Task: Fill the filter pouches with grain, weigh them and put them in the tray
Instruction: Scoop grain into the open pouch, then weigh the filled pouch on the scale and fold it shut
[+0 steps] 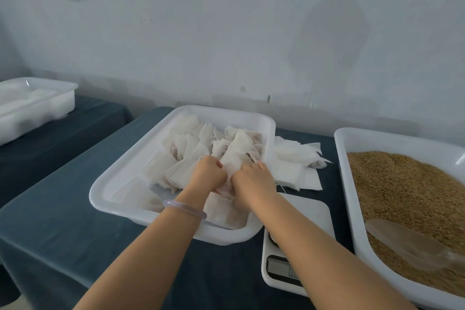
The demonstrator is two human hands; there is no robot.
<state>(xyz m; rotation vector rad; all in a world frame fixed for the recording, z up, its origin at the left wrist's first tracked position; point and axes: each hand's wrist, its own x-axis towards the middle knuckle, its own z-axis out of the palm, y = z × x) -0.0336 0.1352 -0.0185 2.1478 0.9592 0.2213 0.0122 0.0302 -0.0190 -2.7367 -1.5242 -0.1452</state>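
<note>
Scale (308, 210) under forearm (317, 236), scoop (407, 243) on grain (402, 184)

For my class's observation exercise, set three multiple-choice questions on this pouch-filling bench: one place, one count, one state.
1. Where does the scoop lie? A. on the grain B. among the pouches C. in the left tray
2. How many white trays show? A. one B. two C. three
3. What are the left hand and right hand doing? A. lying flat B. gripping a pouch C. lifting the scoop

Answers: 1 A, it rests on grain in the right tray; 2 C, left tray, middle tray and right tray; 3 B, both curl round it over the middle tray.
</note>
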